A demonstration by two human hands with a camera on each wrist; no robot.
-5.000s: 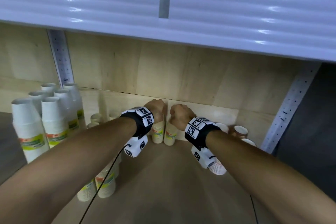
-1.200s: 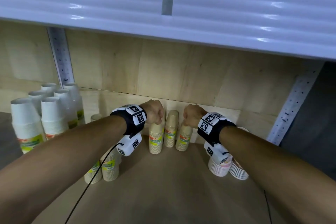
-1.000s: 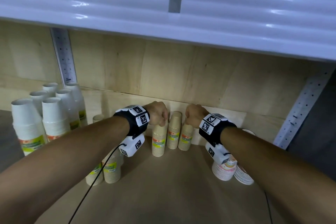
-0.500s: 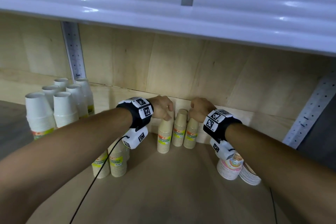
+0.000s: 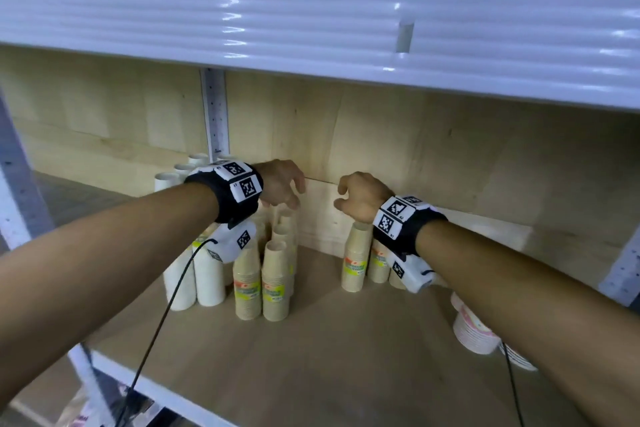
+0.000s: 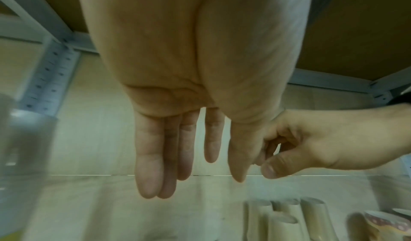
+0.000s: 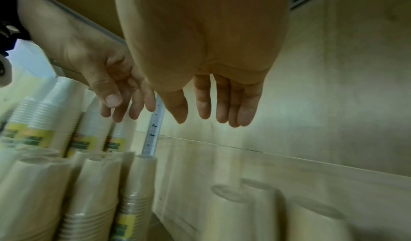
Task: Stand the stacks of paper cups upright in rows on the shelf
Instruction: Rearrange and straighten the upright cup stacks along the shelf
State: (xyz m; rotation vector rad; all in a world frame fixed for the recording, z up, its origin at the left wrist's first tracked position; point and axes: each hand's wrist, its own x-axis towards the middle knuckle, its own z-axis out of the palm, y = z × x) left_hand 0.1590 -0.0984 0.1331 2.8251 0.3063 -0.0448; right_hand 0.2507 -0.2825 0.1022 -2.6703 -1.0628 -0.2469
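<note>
Both hands hang empty, fingers loosely spread: left hand (image 5: pixel 282 185) above the brown stacks (image 5: pixel 261 284) left of the back seam, right hand (image 5: pixel 360 196) over 2 stacks (image 5: pixel 355 262); next, likely close that gap, gripping low

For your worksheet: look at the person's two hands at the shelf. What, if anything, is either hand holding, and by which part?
Nothing is held. The left hand and right hand hang with loose fingers above the brown cup stacks, touching none of them.
</note>
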